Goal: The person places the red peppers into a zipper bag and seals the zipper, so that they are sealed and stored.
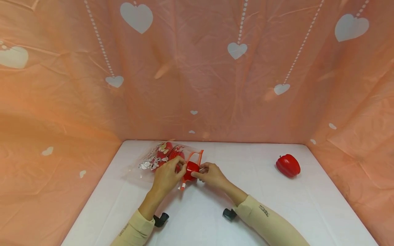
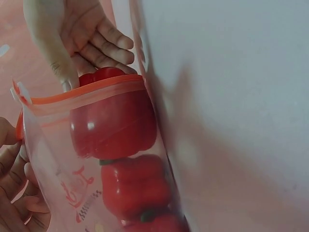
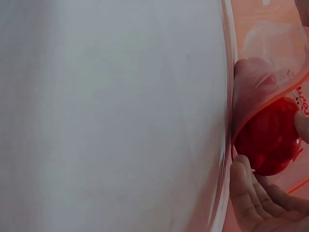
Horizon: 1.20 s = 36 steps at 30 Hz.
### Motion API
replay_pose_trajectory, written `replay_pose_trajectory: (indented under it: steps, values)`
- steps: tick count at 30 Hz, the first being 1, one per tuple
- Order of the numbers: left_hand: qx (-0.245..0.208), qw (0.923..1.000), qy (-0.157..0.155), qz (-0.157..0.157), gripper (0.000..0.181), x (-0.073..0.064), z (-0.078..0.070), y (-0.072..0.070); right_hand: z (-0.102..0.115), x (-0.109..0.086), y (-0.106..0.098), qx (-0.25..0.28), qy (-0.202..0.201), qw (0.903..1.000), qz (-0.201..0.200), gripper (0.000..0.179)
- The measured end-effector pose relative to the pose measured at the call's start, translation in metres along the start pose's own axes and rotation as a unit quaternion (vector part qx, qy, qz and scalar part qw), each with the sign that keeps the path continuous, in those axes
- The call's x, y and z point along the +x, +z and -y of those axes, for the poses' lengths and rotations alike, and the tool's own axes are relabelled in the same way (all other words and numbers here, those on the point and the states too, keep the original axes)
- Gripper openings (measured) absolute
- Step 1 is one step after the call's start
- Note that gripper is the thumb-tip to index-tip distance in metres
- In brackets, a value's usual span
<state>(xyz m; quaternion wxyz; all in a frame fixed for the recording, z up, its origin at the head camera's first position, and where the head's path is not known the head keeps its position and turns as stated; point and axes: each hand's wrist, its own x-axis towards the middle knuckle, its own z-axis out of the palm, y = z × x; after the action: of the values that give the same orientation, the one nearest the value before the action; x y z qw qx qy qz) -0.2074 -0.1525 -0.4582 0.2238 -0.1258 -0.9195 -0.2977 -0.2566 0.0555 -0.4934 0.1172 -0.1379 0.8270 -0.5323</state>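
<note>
A clear zip bag (image 1: 135, 174) with an orange-edged mouth and red print lies at the table's back left. My left hand (image 1: 166, 175) pinches the orange rim (image 2: 19, 126) of its mouth. With thumb and fingers, my right hand (image 1: 213, 176) holds a red bell pepper (image 1: 192, 168) that sits partly inside the mouth. In the left wrist view most of that pepper shows through the plastic, below the rim. Deeper in the bag are further red bell peppers (image 2: 135, 186), lined up behind it. The bag's far end is partly hidden by my left hand.
Another red bell pepper (image 1: 288, 165) lies by itself on the right side of the white table (image 1: 246, 160). Orange curtains (image 1: 209, 85) with white hearts stand around the back and sides. Black wrist-worn devices (image 1: 161, 219) hang near both sleeves.
</note>
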Motion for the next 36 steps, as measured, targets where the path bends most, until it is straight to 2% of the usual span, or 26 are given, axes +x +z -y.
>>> replay_pose_trajectory:
  steps: [8, 15, 22, 31, 36]
  values:
    - [0.005, 0.9999, 0.012, -0.005, 0.010, 0.000, 0.001, 0.001, 0.001, 0.002, 0.002, -0.019, -0.002, 0.9998, 0.009, 0.049]
    - [0.010, 0.9996, 0.022, -0.016, 0.009, 0.000, 0.001, 0.002, -0.002, 0.004, 0.004, 0.032, 0.002, 0.9984, 0.045, 0.050]
    - [0.009, 0.9998, 0.014, -0.008, 0.010, 0.001, 0.000, 0.003, -0.001, 0.004, 0.003, 0.047, -0.010, 0.9980, 0.041, 0.045]
    - [0.002, 0.9998, 0.020, -0.009, 0.009, 0.001, 0.001, 0.003, 0.002, 0.006, 0.005, 0.020, -0.048, 0.9983, 0.027, 0.036]
    - [-0.002, 0.9997, 0.022, -0.007, 0.008, 0.000, 0.000, 0.004, 0.007, 0.006, 0.011, 0.008, -0.053, 0.9978, 0.039, 0.033]
